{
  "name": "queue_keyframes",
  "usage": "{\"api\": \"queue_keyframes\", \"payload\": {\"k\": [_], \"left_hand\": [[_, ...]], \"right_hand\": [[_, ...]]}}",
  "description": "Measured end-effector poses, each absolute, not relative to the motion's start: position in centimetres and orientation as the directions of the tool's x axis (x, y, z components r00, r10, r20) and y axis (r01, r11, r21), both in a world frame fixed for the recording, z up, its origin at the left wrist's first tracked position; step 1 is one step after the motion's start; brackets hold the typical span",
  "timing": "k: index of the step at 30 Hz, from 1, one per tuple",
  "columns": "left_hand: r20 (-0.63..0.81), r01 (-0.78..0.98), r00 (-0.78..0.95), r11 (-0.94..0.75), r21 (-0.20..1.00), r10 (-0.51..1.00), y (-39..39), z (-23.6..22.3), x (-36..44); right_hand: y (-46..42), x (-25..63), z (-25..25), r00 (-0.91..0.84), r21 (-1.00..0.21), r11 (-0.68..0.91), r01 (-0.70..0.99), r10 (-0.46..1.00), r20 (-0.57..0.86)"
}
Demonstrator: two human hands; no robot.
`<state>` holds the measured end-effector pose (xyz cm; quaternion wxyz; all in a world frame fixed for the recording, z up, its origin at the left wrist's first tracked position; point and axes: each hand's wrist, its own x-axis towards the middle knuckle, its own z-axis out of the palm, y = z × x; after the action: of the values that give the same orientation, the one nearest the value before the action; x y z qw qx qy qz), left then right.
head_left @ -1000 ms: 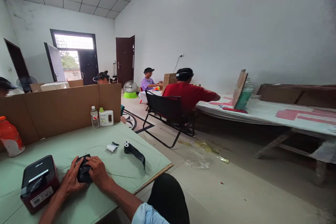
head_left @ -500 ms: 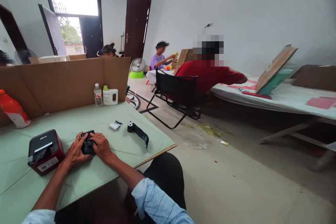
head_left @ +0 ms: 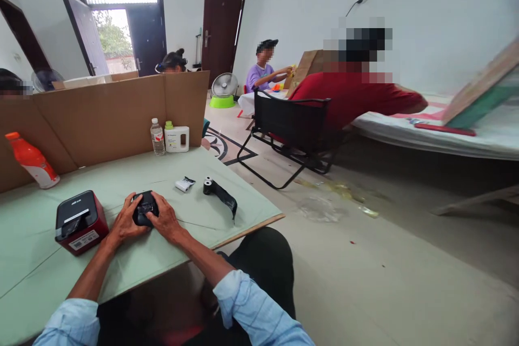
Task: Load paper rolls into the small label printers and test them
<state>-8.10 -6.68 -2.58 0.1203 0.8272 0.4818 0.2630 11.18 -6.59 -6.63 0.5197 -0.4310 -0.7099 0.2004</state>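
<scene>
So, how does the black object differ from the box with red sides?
The left hand and right hand hold the black object; the box stands unheld on the table.
The box looks larger than the black object.
The box has dark red sides and a white label; the black object looks dark wherever it shows.
Both have dark tops.

small rounded black object [head_left: 142,201]: plastic-looking, smooth, glossy on top
boxy dark red case with black top [head_left: 84,220]: plastic-looking, smooth, shiny
unrolled black strip [head_left: 225,197]: glossy film
pale green tabletop [head_left: 125,265]: smooth, matt
tall brown cardboard panel [head_left: 117,119]: matt, creased
small clear bottle [head_left: 158,139]: transparent shiny plastic
white jug with green cap [head_left: 174,139]: opaque plastic
pale blue sleeves [head_left: 259,308]: wrinkled cloth
</scene>
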Motion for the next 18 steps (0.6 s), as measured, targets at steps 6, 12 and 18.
{"api": "queue_keyframes", "payload": {"k": [6,12,18], "left_hand": [[0.328,0.718,0.411,-0.524,0.458,0.850,-5.4,-2.6,-5.9],[0.321,0.715,0.400,-0.511,0.477,0.859,-5.5,-2.9,-4.9],[0.279,0.759,0.341,-0.438,0.482,0.898,-7.2,-2.8,-4.7]], "right_hand": [[-5.5,13.0,-6.8,-0.041,-0.721,0.551,0.420,0.806,0.591],[-5.4,14.2,-7.0,-0.052,-0.724,0.565,0.397,0.801,0.596],[-5.5,14.1,-7.9,-0.007,-0.782,0.507,0.361,0.841,0.542]]}}
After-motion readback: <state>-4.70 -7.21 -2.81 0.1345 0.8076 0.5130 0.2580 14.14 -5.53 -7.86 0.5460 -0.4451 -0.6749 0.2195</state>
